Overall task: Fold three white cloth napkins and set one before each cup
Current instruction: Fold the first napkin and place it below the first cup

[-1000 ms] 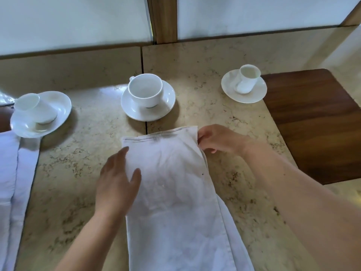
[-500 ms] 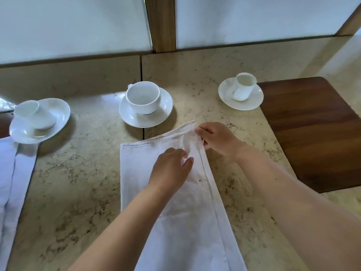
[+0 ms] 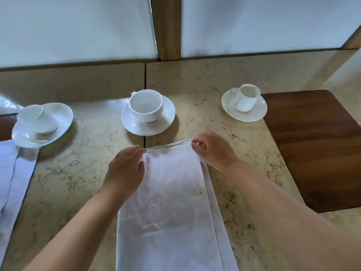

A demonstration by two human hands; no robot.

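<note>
A long white napkin (image 3: 172,208) lies folded lengthwise on the stone counter, its far end just short of the middle cup (image 3: 146,105) on its saucer. My left hand (image 3: 125,169) rests flat on the napkin's far left corner. My right hand (image 3: 213,150) pinches the far right corner. A left cup (image 3: 37,119) and a right cup (image 3: 247,100) each lie tilted on a saucer. Another white napkin (image 3: 9,182) lies before the left cup, cut off by the frame edge.
A dark wooden board (image 3: 316,145) covers the counter at the right. A wall with a wooden post (image 3: 168,26) runs along the back. A seam (image 3: 145,79) splits the stone counter (image 3: 78,182) in the middle.
My left hand has slid from the middle of the napkin back to its far left corner. My right hand keeps its pinch on the far right corner.
</note>
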